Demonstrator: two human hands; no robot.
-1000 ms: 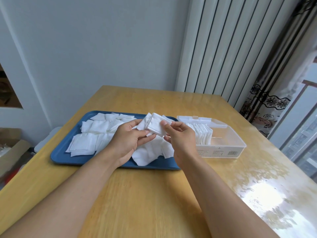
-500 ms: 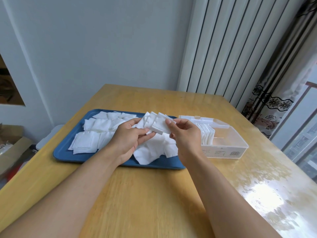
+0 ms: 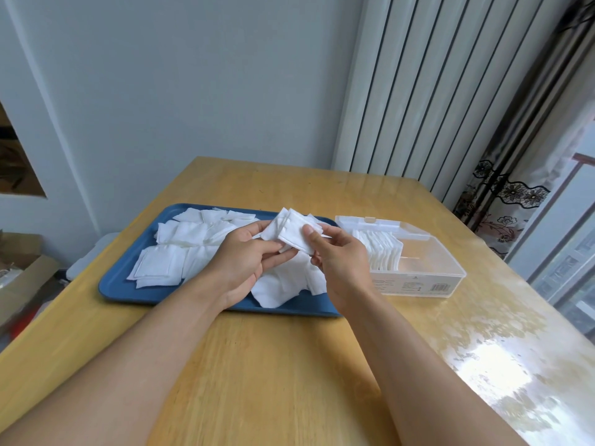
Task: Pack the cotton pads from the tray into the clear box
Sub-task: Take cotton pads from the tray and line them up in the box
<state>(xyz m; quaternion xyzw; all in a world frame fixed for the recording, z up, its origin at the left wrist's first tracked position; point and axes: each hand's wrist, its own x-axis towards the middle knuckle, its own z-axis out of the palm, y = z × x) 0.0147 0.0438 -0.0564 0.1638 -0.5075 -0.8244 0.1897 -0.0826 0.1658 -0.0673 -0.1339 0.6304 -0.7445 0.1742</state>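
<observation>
A small stack of white cotton pads is held above the blue tray. My left hand pinches its left side. My right hand pinches its right side with thumb on top. Loose white pads lie scattered over the tray, more under my hands. The clear box stands just right of the tray, its lid open at the back, with a row of pads standing on edge in its left half.
Everything sits on a wooden table against a grey wall. A white ribbed panel and a patterned curtain stand behind on the right. A cardboard box is on the floor at left. Glare covers the table's right front.
Both hands still hold the stack of pads over the tray; the stack has been squared up slightly between the fingers. Nothing else has moved.
</observation>
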